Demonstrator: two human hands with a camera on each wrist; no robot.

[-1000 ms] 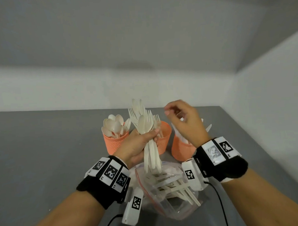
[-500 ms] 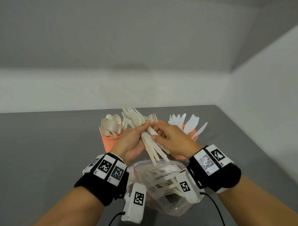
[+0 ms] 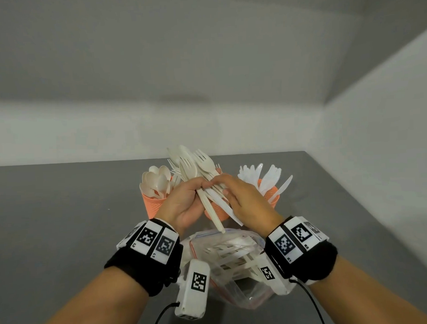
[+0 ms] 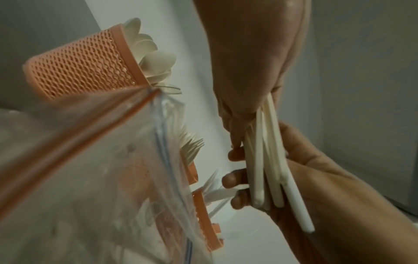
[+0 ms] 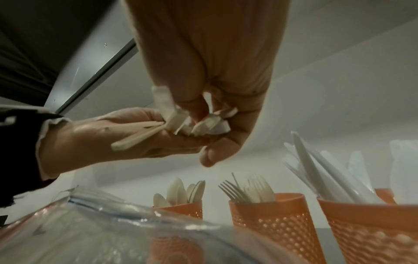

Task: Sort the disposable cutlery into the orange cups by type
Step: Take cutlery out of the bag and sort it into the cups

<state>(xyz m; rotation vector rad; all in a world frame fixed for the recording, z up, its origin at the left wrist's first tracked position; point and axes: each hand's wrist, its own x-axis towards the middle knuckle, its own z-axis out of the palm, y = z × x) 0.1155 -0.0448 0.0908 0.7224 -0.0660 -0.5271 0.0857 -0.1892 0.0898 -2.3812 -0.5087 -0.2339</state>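
Observation:
My left hand (image 3: 191,194) grips a bundle of pale cutlery (image 3: 195,167) by the handles, with fork heads fanned up and to the left above the cups. From the right, my right hand (image 3: 229,188) curls its fingers round the lower handles (image 4: 267,166) of the same bundle. Three orange mesh cups stand behind. The left cup (image 3: 152,207) holds spoons. The middle cup (image 5: 267,216) holds forks and is mostly hidden by my hands in the head view. The right cup (image 3: 273,192) holds white knives.
A clear zip bag (image 3: 235,258) with more cutlery lies on the grey table (image 3: 64,215) just in front of the cups, beneath my wrists. White walls close the table off at the back and on the right.
My right hand came down from above the right cup and took hold of the bundle's handles. The bundle tilted from upright to leaning left.

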